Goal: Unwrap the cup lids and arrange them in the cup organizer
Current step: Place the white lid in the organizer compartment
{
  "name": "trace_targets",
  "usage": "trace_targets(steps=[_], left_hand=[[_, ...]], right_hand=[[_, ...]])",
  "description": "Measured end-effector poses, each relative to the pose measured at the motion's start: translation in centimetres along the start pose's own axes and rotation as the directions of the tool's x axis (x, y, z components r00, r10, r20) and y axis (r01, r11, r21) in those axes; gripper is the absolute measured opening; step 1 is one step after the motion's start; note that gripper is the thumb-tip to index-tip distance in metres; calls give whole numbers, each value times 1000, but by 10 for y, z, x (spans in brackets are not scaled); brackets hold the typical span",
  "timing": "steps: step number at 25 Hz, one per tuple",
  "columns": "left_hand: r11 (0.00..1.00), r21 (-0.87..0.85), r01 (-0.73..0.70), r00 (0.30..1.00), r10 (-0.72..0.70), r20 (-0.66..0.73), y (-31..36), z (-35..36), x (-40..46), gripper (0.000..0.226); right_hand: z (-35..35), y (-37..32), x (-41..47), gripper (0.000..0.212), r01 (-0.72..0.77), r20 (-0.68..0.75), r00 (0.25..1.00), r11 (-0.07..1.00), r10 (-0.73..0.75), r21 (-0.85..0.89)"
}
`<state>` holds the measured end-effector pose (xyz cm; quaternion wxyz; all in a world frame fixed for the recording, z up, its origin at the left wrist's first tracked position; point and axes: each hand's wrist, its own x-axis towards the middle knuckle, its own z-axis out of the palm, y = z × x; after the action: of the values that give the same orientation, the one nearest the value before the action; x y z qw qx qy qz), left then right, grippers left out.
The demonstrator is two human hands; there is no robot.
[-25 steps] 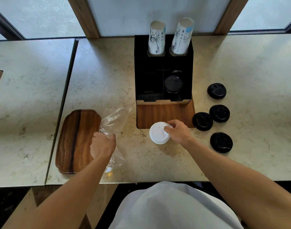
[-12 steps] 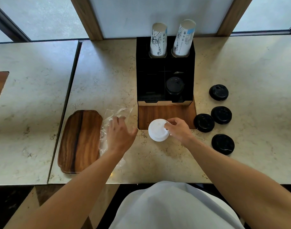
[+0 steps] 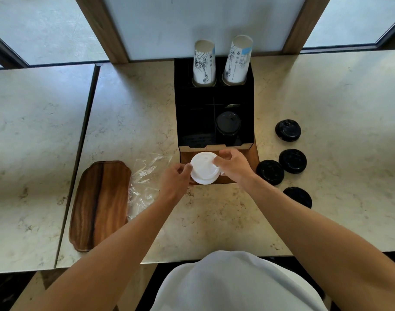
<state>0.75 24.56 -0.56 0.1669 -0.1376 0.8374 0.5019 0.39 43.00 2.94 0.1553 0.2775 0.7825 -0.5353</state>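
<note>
unwrap looks done, now on the arranging step: both hands on the white lid stack (image 3: 203, 168), held just in front of the black cup organizer (image 3: 214, 104), over its wooden base (image 3: 251, 153). right hand (image 3: 234, 166) grips the stack's right edge, fingers curled over the top and side. left hand (image 3: 176, 181) is at the left rim, fingertips loosely curled and touching it; can't tell if it's a real pinch or just steadying. empty plastic wrap (image 3: 144, 180) lies on the counter beside the wooden tray (image 3: 100, 205). a black lid stack (image 3: 228, 124) already sits in the front right slot; front left slot looks free, so i'd guess the white ones go there. next move needs the stack kept square and lowered straight in. four loose black lids (image 3: 288, 130) still out on the counter to the right.
</note>
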Motion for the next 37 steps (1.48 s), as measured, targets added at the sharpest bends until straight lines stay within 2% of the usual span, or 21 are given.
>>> trace_targets(steps=[4, 6, 9, 12, 17, 22, 25, 27, 30, 33, 37], left_hand=[[989, -146, 8, 999, -12, -30, 21, -3, 19, 22], [987, -159, -15, 999, 9, -41, 31, -8, 31, 21], [991, -125, -50, 996, 41, -79, 43, -13, 49, 20], [994, -89, -57, 986, 42, -159, 56, -14, 69, 16], [999, 43, -28, 971, 38, -237, 65, -4, 90, 18], [993, 116, 2, 964, 29, -263, 65, 5, 102, 12], [984, 179, 15, 961, 36, -276, 67, 9, 103, 20], [982, 188, 18, 962, 34, -270, 70, 11, 103, 17], [980, 199, 21, 973, 26, -228, 72, 12, 104, 23], [965, 259, 46, 995, -22, -95, 72, 13, 110, 18], [946, 314, 75, 994, -97, 55, 80, 13, 122, 33]], right_hand=[[1, -17, 13, 49, 30, -21, 999, 999, -29, 46], [1, -26, 22, 47, 78, -46, 996, 996, -76, 43], [3, -39, 37, 37, 163, -75, 983, 986, -165, -29], [10, -49, 53, 37, 215, -73, 972, 971, -224, -107], [29, -48, 72, 40, 199, -137, 964, 958, -230, -204], [38, -45, 83, 36, 218, -234, 918, 900, -321, -377], [41, -48, 88, 35, 246, -247, 899, 884, -362, -398], [44, -48, 90, 35, 254, -255, 885, 863, -390, -436], [48, -46, 95, 31, 239, -232, 895, 850, -380, -470], [51, -41, 98, 25, 185, -199, 926, 845, -321, -502], [51, -38, 100, 25, 162, -181, 943, 860, -280, -484]])
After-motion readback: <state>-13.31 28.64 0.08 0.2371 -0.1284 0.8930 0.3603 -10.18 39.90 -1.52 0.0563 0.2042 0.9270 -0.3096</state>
